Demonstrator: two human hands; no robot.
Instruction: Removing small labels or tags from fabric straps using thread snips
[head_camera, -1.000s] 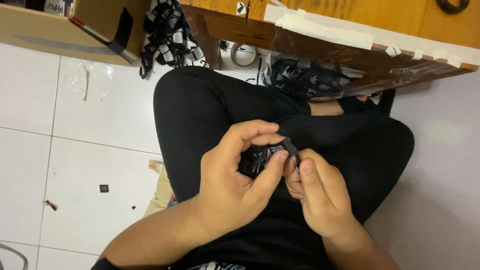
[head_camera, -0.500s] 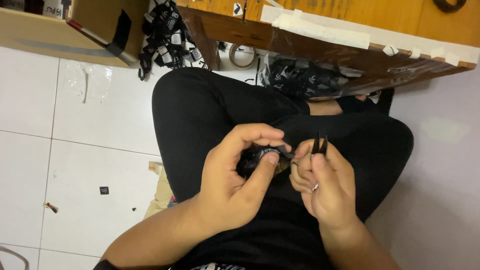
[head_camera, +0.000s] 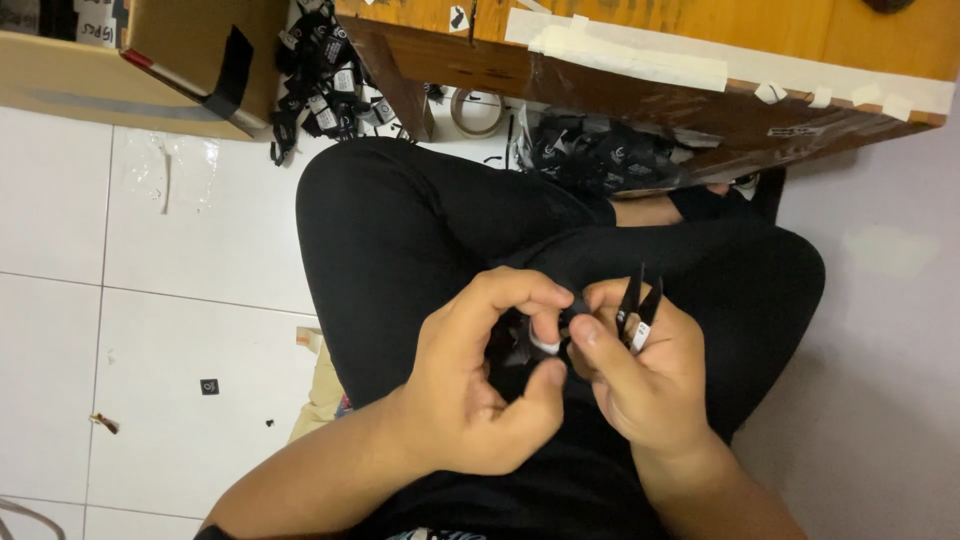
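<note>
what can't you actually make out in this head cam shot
- The small black piece with a white end between both hands: mostly covered by the left hand and its curled fingers; its kind is unclear.
- The thin black two-bladed snips: only the tips show; the right hand hides the handle.
- The pile of black pieces under the brown wooden table: shadowed and too small to tell apart.
- The brown cardboard box: cut off by the top edge.
</note>
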